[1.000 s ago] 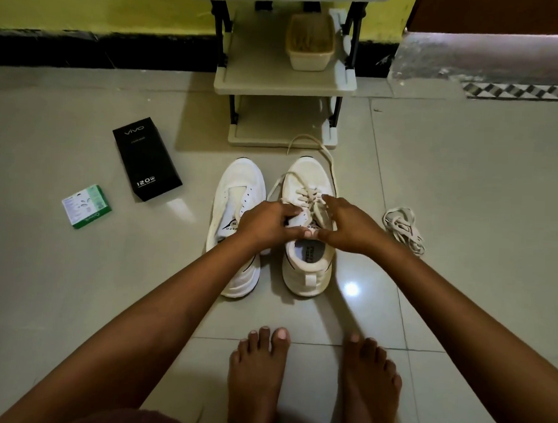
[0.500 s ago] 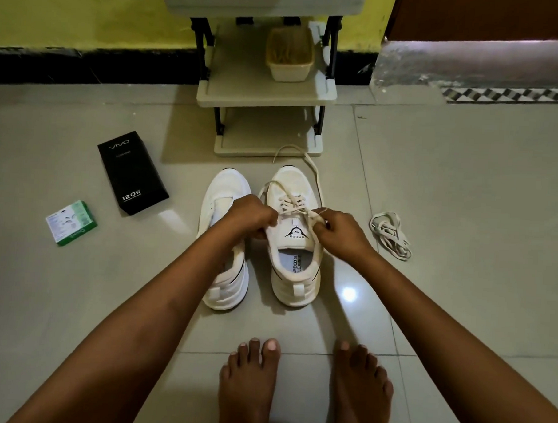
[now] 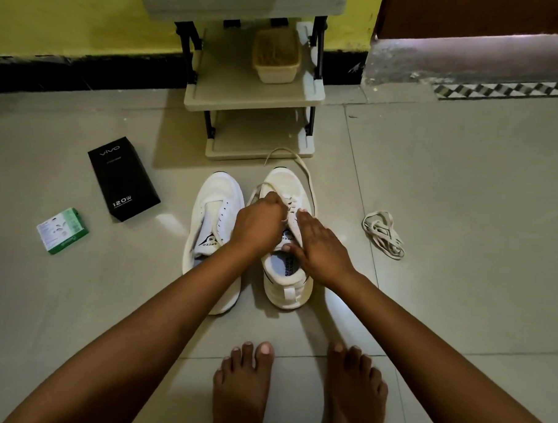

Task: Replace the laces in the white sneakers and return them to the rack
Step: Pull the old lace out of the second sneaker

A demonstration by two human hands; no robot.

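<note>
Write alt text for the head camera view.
A person's left hand and right hand work the lace on the right white sneaker, beside an unlaced left sneaker on a tiled floor. A loose lace bundle lies right; a shoe rack stands behind.

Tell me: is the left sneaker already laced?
No: the left sneaker shows bare eyelets, while both hands work on the right sneaker.

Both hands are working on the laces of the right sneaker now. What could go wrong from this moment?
1. The long lace end trails loose past the toe of the right sneaker; the left hand pulling at the eyelets could perhaps tangle it.
2. The spare lace bundle lies on the floor, apart from the right hand, and could be stepped on.
</note>
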